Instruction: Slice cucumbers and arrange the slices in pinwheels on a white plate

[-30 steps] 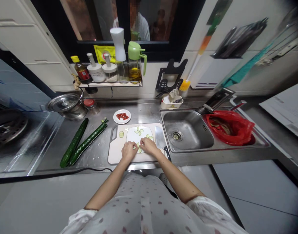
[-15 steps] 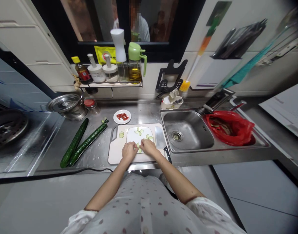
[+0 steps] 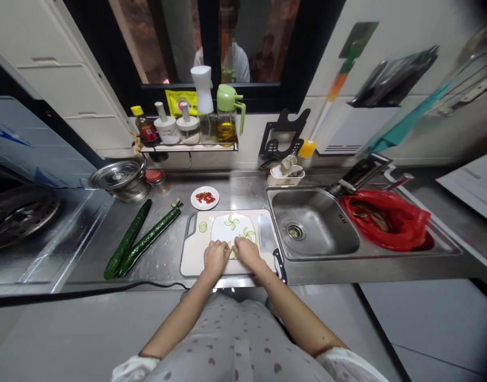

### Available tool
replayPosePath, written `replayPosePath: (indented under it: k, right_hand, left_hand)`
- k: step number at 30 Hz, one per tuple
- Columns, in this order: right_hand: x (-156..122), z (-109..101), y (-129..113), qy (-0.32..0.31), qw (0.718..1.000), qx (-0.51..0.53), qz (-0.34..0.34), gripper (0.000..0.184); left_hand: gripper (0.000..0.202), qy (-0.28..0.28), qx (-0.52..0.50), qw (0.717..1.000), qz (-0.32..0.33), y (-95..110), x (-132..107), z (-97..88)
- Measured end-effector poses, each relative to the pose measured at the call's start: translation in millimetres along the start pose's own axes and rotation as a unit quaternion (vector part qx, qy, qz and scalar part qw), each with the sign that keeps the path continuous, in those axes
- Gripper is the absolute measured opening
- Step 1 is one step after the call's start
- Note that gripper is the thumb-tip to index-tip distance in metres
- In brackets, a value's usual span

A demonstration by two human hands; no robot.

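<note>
A white cutting board (image 3: 191, 257) lies at the counter's front edge with a white plate (image 3: 219, 231) on it. Cucumber slices (image 3: 231, 222) sit on the plate, and one slice (image 3: 202, 227) lies on the board to its left. My left hand (image 3: 215, 256) and my right hand (image 3: 246, 251) rest side by side at the plate's near rim, fingers curled and pinched around cucumber slices between them. A cleaver (image 3: 266, 240) lies on the board just right of my right hand.
Two whole cucumbers (image 3: 139, 240) lie left of the board, with a small dish of red chilli (image 3: 205, 198) behind. A steel sink (image 3: 313, 231) is to the right, a red bag (image 3: 387, 220) beyond it. A pot (image 3: 118, 179) and a condiment shelf (image 3: 188, 143) stand at the back.
The view has shifted slightly, so everything sits lower and further right in the frame. Both hands stay together at the plate's near rim, working the slices.
</note>
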State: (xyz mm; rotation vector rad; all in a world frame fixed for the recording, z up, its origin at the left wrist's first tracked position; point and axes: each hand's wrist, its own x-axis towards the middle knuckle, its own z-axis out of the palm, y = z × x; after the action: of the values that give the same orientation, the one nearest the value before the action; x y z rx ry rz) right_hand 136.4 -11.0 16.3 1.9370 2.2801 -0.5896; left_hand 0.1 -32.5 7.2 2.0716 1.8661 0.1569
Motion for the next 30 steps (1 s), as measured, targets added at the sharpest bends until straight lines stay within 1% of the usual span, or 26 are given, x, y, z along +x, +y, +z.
replayPosePath:
  k: [5, 10, 16, 20, 23, 26, 30]
  right_hand:
    - [-4, 6, -2, 0.013, 1.000, -0.021, -0.001, 0.023]
    - [-5, 7, -4, 0.017, 1.000, -0.020, 0.009, 0.022]
    - [-7, 3, -3, 0.018, 1.000, -0.010, 0.003, 0.024]
    - [-12, -2, 1, 0.045, 0.999, 0.007, -0.001, 0.026]
    - [-17, -4, 3, 0.046, 0.999, 0.001, -0.028, 0.028]
    - [-21, -1, 3, 0.042, 0.997, -0.006, -0.068, 0.030]
    - [-22, 4, 2, 0.037, 0.996, -0.008, -0.082, 0.031]
  left_hand:
    - [0.020, 0.004, 0.002, 1.000, 0.005, 0, -2, 1.5]
    - [0.019, 0.010, 0.007, 1.000, 0.007, 0, -2, 3.7]
    - [0.021, 0.011, -0.002, 1.000, 0.010, -2, -2, 4.1]
    - [0.023, 0.022, -0.023, 0.999, 0.004, -7, -9, 2.2]
    - [0.026, 0.032, -0.026, 0.998, 0.041, -11, -16, 1.7]
    - [0.029, 0.026, -0.019, 0.995, 0.090, -13, -20, 3.2]
    - [0.031, 0.020, -0.010, 0.994, 0.105, -13, -21, 5.6]
